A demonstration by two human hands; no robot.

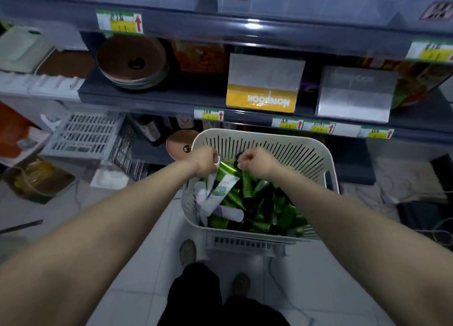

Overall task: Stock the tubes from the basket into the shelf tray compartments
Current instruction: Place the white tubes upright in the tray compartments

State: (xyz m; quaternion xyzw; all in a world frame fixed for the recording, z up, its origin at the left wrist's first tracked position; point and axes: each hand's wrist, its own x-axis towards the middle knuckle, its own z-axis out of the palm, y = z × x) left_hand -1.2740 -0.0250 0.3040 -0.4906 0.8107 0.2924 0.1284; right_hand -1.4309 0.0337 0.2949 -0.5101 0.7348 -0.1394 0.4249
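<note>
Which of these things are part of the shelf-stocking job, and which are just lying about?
In the job: white slotted plastic basket; shiny green plastic tubes; white-and-lilac plastic tubes; left hand and right hand, both curled round tubes.
Lying about: yellow-and-white notebook box; round brown discs; grey plastic crate.

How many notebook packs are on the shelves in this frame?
2. A yellow-banded pack stands on the middle shelf; a grey pack stands just right of it on the same shelf. Others may be hidden behind them.
</note>
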